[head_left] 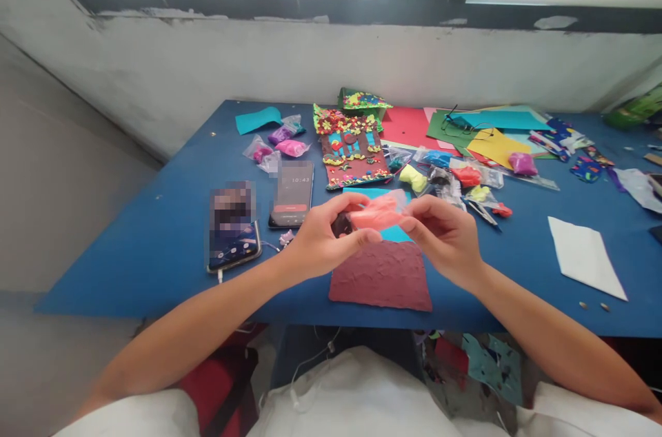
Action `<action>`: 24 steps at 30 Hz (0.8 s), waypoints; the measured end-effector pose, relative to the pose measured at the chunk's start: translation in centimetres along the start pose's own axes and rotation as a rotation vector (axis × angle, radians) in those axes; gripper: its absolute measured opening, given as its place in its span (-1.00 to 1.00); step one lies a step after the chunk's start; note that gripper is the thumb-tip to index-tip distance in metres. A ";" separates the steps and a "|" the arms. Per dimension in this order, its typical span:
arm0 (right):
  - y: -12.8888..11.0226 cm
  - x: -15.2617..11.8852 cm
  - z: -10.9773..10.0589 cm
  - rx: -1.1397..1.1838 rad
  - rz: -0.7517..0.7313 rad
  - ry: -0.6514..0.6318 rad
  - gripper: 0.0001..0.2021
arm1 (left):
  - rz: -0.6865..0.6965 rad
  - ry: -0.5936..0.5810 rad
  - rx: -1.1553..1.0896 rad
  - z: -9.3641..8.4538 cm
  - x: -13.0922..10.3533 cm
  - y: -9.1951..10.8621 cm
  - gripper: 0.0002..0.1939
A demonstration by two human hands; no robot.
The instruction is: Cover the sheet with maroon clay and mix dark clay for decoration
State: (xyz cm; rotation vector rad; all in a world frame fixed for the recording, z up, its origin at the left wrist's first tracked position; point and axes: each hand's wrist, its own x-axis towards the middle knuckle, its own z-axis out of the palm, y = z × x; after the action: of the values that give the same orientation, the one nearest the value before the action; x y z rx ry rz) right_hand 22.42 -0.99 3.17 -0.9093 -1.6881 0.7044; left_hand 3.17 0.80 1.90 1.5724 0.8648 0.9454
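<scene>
My left hand (331, 234) is closed round a coral-pink packet (376, 211) in thin clear plastic, with something dark also showing in its grasp. From the other side, my right hand (445, 234) pinches the packet's plastic edge between thumb and fingers. Both hands are raised above a light blue sheet (397, 233), whose lower part is covered by a textured maroon layer (381, 275). Behind the hands lies a decorated panel (354, 147) covered with small colourful shapes.
Two phones (291, 192) (232, 237) lie left of my hands on the blue table (170, 230). Purple and pink packets (292, 147) sit behind them. Coloured paper (408, 127), clay packets (468, 176) and tweezers (483, 214) spread to the right, with a white sheet (587, 258) farther over.
</scene>
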 end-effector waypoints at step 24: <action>0.4 0.2 -0.1 0.060 0.175 -0.037 -0.68 | 0.038 0.001 0.105 -0.1 0.1 0.4 -0.79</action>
State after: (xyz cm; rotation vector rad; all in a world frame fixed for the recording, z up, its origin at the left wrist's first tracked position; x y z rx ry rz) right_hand 22.59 -0.60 2.93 -1.0152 -1.6238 0.8889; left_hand 3.16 0.83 2.30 1.6837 0.9005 0.9410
